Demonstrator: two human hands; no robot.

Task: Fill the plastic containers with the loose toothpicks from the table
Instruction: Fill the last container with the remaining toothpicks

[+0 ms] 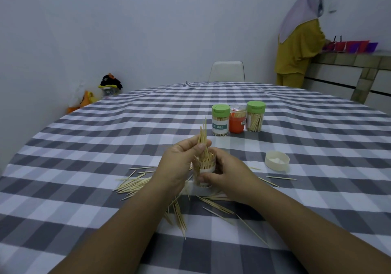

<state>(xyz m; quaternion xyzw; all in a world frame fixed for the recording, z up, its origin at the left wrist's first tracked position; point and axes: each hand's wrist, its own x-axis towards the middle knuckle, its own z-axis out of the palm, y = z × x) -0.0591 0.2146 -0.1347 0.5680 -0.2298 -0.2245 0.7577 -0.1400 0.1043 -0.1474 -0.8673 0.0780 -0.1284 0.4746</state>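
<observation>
The left hand (179,159) pinches a bundle of toothpicks (203,136) between curled fingers and thumb, the sticks pointing up and slightly right, their lower ends inside the mouth of a clear plastic container (204,170). The right hand (224,174) grips that container from the right, fingers wrapped behind it and thumb across its near side, holding it upright on the checked tablecloth (84,147); it is already crowded with toothpicks. Loose toothpicks (135,184) lie scattered around and under both hands, thickest to the left and on the near side. A pale lid (277,160) rests open side up to the right. Farther off stand two green-capped containers (220,119) flanking an orange container (237,121), all holding toothpicks. A person in yellow (298,47) stands at the far right beside a counter.
</observation>
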